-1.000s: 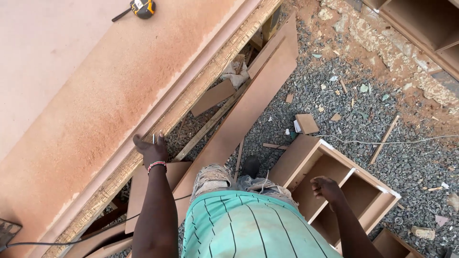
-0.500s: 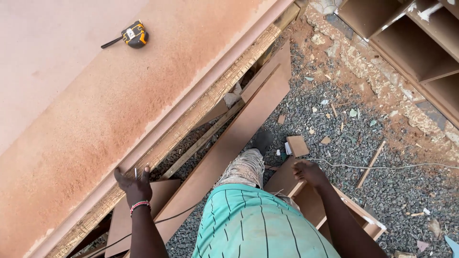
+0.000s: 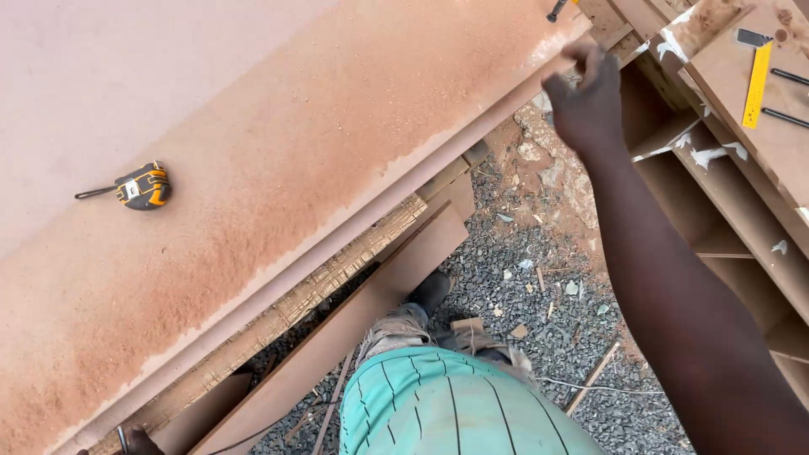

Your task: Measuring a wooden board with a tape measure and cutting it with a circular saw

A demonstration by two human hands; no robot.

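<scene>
Gravel ground (image 3: 539,286) lies below the person, strewn with wood scraps. Nearest, the left hand (image 3: 139,441) shows only at the bottom edge beside the large board (image 3: 278,194); whether its fingers are bent or loose cannot be told. A long plank (image 3: 354,320) leans under the board edge. Farther out, a tape measure (image 3: 143,186) rests on the dusty board. Farthest, the right hand (image 3: 587,99) reaches the board's far corner, fingers curled at its edge; the grip itself is hidden. A yellow ruler (image 3: 756,84) lies on a cabinet (image 3: 716,194) beyond

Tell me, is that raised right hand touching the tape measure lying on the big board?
Apart. The head view shows the right hand up at the board's far corner, with bare dusty surface separating it from the tape measure.
</scene>
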